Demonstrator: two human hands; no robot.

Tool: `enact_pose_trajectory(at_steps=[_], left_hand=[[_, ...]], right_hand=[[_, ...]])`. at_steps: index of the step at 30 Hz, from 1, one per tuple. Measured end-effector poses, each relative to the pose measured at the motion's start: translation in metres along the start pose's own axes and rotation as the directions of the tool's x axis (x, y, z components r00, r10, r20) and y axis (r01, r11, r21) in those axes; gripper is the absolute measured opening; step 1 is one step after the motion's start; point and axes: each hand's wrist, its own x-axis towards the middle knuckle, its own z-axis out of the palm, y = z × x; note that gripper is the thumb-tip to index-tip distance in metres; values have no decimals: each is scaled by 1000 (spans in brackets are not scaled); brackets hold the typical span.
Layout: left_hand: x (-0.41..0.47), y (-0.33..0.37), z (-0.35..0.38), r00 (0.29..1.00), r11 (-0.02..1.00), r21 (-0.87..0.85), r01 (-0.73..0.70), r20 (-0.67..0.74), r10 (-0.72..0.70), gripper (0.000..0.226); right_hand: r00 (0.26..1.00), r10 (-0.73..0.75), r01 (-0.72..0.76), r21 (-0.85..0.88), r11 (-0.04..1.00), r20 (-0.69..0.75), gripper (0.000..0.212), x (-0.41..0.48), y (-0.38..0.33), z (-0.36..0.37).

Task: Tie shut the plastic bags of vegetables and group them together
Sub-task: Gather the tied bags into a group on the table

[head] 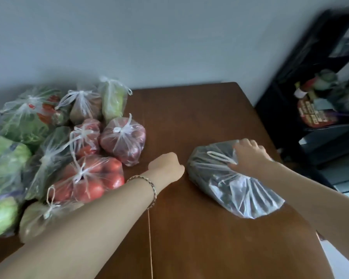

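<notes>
1. Your right hand (248,153) sits right of centre in the frame, lying palm down on top of a bag of dark vegetables (230,178). Its fingers curl over the bag's white handle loop, gripping it against the plastic.
2. That bag lies on its side on the brown table (199,238), alone, well apart from the other bags. Its open end fans out toward the lower right.
3. Your left hand (167,168) is at the centre of the frame, curled into a loose fist with nothing visible in it. It hovers or rests on the table just left of the dark bag; you cannot tell which.
4. A bracelet (149,184) circles your left wrist.
5. The tied bags cluster at the left side of the frame, touching one another: a bag of tomatoes (93,178) just beside your left forearm, a bag of red onions (125,139) above it, and a bag of leafy greens (26,117) in the upper left.
6. A dark shelf (310,97) stands at the right edge.
</notes>
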Motion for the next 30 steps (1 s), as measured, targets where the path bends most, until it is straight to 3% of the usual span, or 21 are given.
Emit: enact_pose_trajectory(at_steps=[3,6,11,13,17,19,23,25,30], left_hand=[[11,46,10,1000,999,-38,11,6,-10,28],[19,82,17,1000,998,-55,25,9,-24,25],[28,100,18,998,997,-53,58,-4,-58,23],[33,102,17,997,996,-43,82,-9,-82,23],[42,105,17,994,994,-9,110,1,-110,23],[47,107,16,994,994,-3,109,2,-109,24],[56,101,10,994,994,-18,111,-3,-111,22],[59,92,3,992,992,-29,123,-10,-123,23],[72,58,-12,986,986,-46,161,-31,-163,24]], right_hand=[[982,36,-25,-61,998,184,68,6,51,13],[949,-130,128,27,991,286,53,12,81,31],[937,-304,296,74,952,172,33,22,81,33],[938,-330,301,223,927,108,17,26,88,34],[971,-231,155,568,808,64,29,25,100,53],[975,-194,99,570,816,108,21,30,98,56],[933,-221,92,408,908,282,10,48,94,38],[904,-269,122,404,907,332,20,52,89,25],[918,-341,166,588,792,201,39,64,55,-9]])
